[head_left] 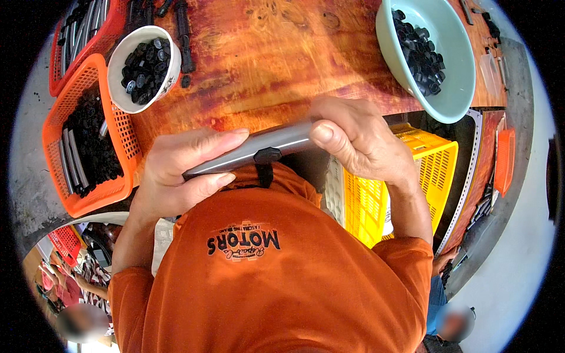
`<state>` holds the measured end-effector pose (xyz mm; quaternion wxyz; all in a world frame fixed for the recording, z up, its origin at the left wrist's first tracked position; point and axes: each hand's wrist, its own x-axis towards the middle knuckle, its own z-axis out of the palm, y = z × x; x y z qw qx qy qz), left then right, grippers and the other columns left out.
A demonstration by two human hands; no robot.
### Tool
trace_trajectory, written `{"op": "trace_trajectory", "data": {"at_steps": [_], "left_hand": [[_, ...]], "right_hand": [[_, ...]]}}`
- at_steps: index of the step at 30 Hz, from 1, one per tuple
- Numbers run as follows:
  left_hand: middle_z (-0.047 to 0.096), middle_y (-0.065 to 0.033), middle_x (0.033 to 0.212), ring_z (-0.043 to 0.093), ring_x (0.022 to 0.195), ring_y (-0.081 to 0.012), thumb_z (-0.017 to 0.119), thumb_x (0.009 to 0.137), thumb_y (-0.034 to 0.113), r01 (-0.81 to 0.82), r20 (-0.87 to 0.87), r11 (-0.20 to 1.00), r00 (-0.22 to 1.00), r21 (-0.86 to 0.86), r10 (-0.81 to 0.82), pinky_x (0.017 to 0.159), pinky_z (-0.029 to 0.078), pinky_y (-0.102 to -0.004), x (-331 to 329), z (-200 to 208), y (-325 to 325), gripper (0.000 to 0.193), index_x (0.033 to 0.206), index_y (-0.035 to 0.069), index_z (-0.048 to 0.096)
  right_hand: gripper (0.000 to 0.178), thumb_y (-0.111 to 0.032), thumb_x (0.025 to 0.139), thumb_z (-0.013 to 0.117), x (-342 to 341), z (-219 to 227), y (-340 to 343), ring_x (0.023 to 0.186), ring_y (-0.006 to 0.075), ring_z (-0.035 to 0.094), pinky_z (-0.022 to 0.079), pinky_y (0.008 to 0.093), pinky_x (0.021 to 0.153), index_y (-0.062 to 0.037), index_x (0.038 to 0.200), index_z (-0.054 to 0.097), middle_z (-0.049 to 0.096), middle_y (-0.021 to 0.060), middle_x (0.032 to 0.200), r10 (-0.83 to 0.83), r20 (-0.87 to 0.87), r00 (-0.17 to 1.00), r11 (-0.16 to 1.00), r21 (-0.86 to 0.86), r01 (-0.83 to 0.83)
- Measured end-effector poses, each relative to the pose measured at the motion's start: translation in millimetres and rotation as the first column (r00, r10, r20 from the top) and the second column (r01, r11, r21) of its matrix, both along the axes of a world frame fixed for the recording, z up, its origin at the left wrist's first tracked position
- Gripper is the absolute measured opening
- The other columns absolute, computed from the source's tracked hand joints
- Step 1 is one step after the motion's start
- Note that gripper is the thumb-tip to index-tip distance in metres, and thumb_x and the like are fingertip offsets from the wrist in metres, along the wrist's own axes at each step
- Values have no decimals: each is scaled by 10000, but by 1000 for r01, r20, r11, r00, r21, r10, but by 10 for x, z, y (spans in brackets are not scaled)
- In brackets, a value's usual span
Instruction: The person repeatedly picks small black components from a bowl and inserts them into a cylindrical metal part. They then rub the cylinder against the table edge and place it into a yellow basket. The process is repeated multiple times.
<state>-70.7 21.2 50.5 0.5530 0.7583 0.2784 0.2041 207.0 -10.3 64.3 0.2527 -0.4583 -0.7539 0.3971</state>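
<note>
A dark grey, shiny tube [282,139] is held between my two hands, close in front of my body and near the table's edge. My left hand [182,167] closes on its left end, thumb and fingers on either side. Wrapped round the right end is my right hand [362,138], thumb lying along the tube; that end is hidden in the hand. A small black faceted piece [268,155] sits against the tube's near side between the hands. Whether it is fixed to the tube, I cannot tell.
On the wooden table [253,65] stand a white bowl [118,88] and a pale green basin [462,65], both holding black plastic pieces. Orange baskets [82,203] with tubes and black parts are at left. A yellow crate [435,194] sits right of my body. Other people are at both sides.
</note>
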Motion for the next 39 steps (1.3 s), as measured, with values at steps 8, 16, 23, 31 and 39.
{"op": "trace_trajectory", "data": {"at_steps": [8, 16, 23, 31, 39], "left_hand": [[664, -135, 894, 651, 749, -188, 681, 762, 37, -28, -46, 998, 998, 47, 30, 670, 496, -287, 64, 41, -67, 481, 1227, -17, 570], [659, -83, 909, 530, 639, -51, 719, 766, 248, -16, 145, 531, 954, -847, 261, 527, 368, -173, 32, -32, -168, 645, 1295, -48, 498], [647, -108, 885, 442, 537, -20, 732, 742, 249, 114, 239, 414, 934, -903, 264, 437, 288, -148, 62, -91, -203, 688, 1298, -66, 476], [644, -142, 894, 468, 556, -43, 735, 742, 243, 160, 266, 384, 934, -909, 240, 451, 322, -159, 3, -189, -190, 691, 1299, -66, 468], [669, -120, 985, 659, 829, -180, 711, 786, 161, -22, 181, 631, 949, -776, 257, 773, 518, -265, 19, -82, -194, 528, 1232, -71, 547]], "right_hand": [[461, -412, 984, 428, 30, -6, -126, 557, 155, 496, 393, 300, 538, -10, 787, 538, 491, 59, 622, -110, -165, 980, 925, -377, 40], [455, -340, 835, 703, 230, 65, -121, 718, 100, 528, 416, 212, 623, 12, 1093, 573, 559, 48, 915, -222, -360, 906, 974, -128, 188], [452, -265, 746, 756, 59, 174, -39, 728, 207, 548, 441, 309, 621, -40, 1110, 611, 557, 68, 830, 20, -170, 985, 996, 87, -5], [484, -362, 796, 682, 47, 98, -74, 690, 203, 583, 460, 304, 618, 16, 1092, 625, 603, 93, 803, 24, -92, 995, 971, 240, -1], [346, -165, 820, 683, -33, 87, -131, 784, 332, 611, 500, 369, 678, 51, 1066, 571, 603, 175, 888, -36, -30, 999, 959, 279, 43]]}}
